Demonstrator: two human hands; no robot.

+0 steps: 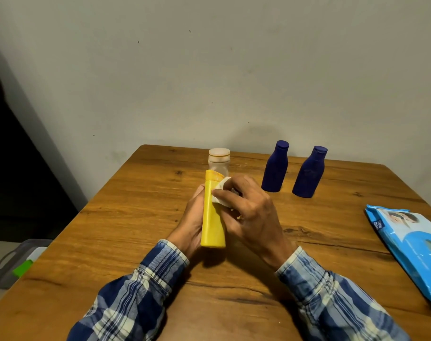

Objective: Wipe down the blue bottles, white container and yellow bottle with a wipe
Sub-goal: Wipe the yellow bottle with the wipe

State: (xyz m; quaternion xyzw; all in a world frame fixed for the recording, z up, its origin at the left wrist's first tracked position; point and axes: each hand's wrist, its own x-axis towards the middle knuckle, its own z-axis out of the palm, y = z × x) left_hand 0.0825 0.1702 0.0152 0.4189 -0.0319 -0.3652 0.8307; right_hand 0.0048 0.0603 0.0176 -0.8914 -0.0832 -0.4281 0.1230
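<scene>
My left hand [192, 219] grips the yellow bottle [213, 217] from the left and holds it above the table, cap pointing away from me. My right hand [248, 210] pinches a folded white wipe [220, 193] against the bottle's upper right side, just below the cap. The white container [218, 161] with a round lid stands behind the bottle, partly hidden by it. Two blue bottles stand upright at the back right, one [275, 167] nearer the middle and the other [309, 172] beside it.
A blue pack of wipes [413, 247] lies flat at the table's right edge. The wooden table [135, 230] ends against a pale wall. On the floor at the left sits a grey bin [15, 262] with a green item inside.
</scene>
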